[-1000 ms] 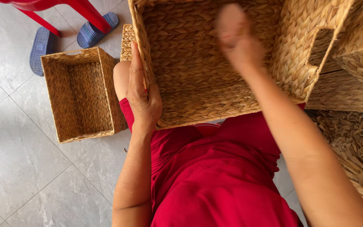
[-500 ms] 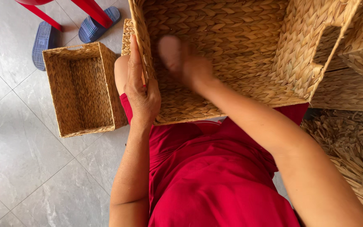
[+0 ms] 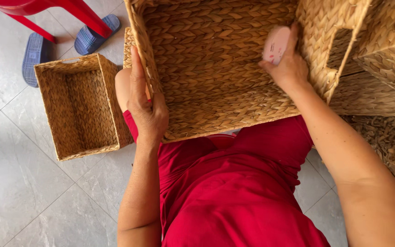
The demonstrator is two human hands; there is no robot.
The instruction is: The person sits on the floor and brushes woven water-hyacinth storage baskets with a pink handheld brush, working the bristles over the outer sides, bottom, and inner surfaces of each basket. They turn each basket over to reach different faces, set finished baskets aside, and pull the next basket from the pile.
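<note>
While the large woven basket [image 3: 216, 68] rests tilted on the person's lap, its open mouth turned up toward the camera, both hands are busy with it. The left hand [image 3: 148, 110] clamps the basket's left wall at about nine o'clock, thumb inside, fingers flat along the outside, closed firmly on the rim. The right hand [image 3: 289, 68] is inside the basket at about two o'clock, curled around a small pink object [image 3: 275, 43] that it presses against the inner right wall, close to the cut-out handle hole [image 3: 339, 48]. What that pink object is cannot be made out; it looks rounded and flat.

The step in hand seems to be working over the basket's inside, with the right wall now getting attention while the left hand steadies the whole thing. A further pass would call for a firm grip on the left wall so the basket does not twist, and for keeping the pink object flat to the weave near the handle hole, where the edge is uneven.

At nine o'clock on the tiled floor [image 3: 19, 183] stands a smaller woven basket [image 3: 81, 107]. At eleven o'clock lie blue sandals [image 3: 92, 36] beside red chair legs [image 3: 83, 13]. More woven baskets [image 3: 385, 55] stack at three o'clock.
</note>
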